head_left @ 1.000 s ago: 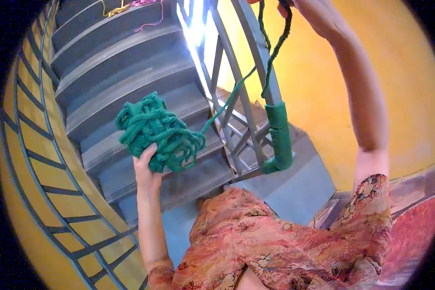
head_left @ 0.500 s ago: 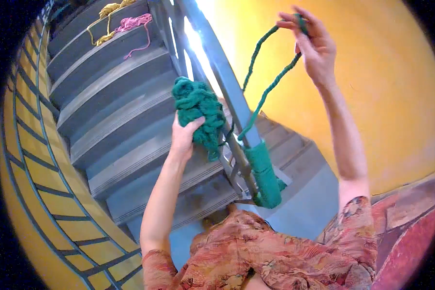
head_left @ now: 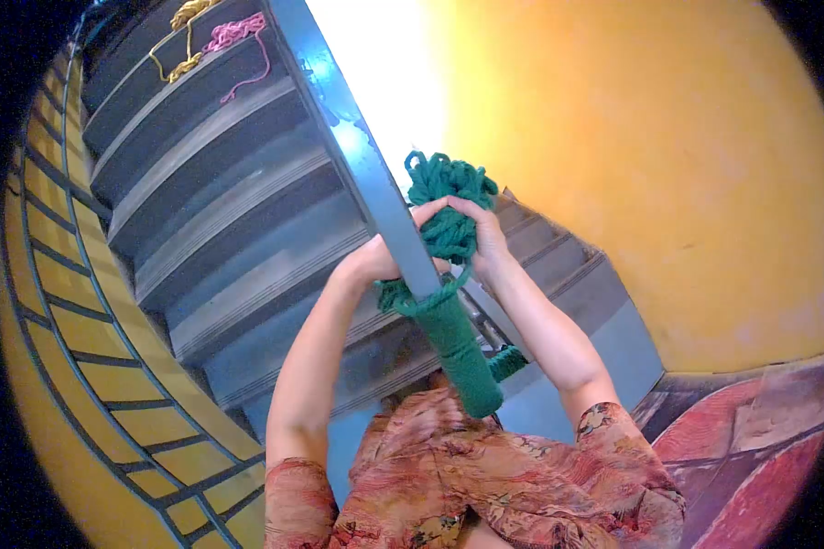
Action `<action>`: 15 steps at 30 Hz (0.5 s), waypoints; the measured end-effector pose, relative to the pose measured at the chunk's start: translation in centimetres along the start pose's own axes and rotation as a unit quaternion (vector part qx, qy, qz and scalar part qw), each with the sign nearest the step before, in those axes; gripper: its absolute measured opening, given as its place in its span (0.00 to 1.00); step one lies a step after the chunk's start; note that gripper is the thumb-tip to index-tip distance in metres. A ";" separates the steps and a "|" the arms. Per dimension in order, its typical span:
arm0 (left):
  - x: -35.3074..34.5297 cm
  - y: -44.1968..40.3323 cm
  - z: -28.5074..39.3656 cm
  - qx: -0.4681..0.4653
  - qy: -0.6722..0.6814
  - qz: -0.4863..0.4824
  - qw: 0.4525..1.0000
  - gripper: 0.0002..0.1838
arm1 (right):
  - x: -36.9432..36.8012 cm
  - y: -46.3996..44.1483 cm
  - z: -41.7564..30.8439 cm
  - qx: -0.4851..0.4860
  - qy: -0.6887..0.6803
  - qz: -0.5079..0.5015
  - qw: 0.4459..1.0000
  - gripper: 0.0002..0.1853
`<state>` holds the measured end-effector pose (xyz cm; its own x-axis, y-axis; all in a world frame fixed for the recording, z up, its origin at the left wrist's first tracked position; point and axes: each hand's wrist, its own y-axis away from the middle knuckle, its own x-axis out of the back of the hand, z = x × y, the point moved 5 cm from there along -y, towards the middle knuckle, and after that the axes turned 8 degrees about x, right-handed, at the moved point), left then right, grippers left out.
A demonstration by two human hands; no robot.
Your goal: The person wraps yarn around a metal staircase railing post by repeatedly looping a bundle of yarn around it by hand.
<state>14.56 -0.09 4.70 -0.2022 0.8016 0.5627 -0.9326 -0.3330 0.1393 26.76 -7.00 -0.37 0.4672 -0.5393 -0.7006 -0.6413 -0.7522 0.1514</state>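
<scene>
green yarn bundle (head_left: 450, 178): one, thick strands, loosely looped; located just to the right of the metal handrail (head_left: 352, 137), at the person's hands.

right hand (head_left: 490, 240): grasping the bundle, thumb and fingers curved about its right side.

left hand (head_left: 373, 263): passed behind the handrail, fingertips showing beyond it against the bundle; the rail hides the palm, so whether it grips cannot be told.

green yarn wrapping (head_left: 458, 357): close, even turns, sheathing the handrail's lower end; a loose strand crosses the rail at its upper edge (a small tuft of green sits at the rail's left side there).

staircase (head_left: 238, 238): grey, curved treads, left of the handrail. on its upper steps: pink yarn (head_left: 233, 32), tangled, one tail trailing down; yellow yarn (head_left: 188, 66), just beside the pink, in clumps joined by strands.

barred railing (head_left: 110, 403): dark metal, far left.

wall (head_left: 650, 137): yellow, right.

patterned garment (head_left: 485, 476): reddish, short-sleeved, worn by the person.
</scene>
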 end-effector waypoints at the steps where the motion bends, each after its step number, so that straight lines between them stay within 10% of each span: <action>1: 0.2 0.6 -0.4 -0.039 0.127 -0.024 0.991 0.40 | -0.1 0.1 -1.2 0.075 0.038 0.010 0.996 0.16; 4: 3.8 5.4 -2.3 0.093 0.368 0.075 0.922 0.34 | -3.4 1.8 -7.7 0.231 0.137 0.002 0.963 0.17; 7: 8.6 10.4 0.7 -0.066 0.304 0.385 0.869 0.38 | -11.3 4.9 -14.7 0.486 0.316 -0.094 0.809 0.15; 10: 9.8 13.9 11.3 -0.362 0.176 0.501 0.766 0.46 | -21.9 9.5 -14.2 0.446 0.385 -0.272 0.761 0.14; 12: 11.8 14.2 10.3 -0.286 0.078 0.588 0.753 0.45 | -26.8 12.8 -10.8 0.293 0.294 -0.507 0.755 0.28; 13: 12.7 15.0 9.5 -0.205 -0.024 0.658 0.724 0.45 | -27.8 13.8 -10.1 0.372 0.385 -0.530 0.658 0.34; 15: 14.8 16.2 5.7 -0.236 0.312 0.566 0.725 0.27 | -28.8 14.8 -9.3 0.287 0.413 -0.594 0.628 0.36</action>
<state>-1.87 3.51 19.92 -0.8773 0.2640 -0.4009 -0.0312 -0.8647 -0.5013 9.47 -6.09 28.58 0.8284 0.0831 0.5540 0.4546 -0.6775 -0.5782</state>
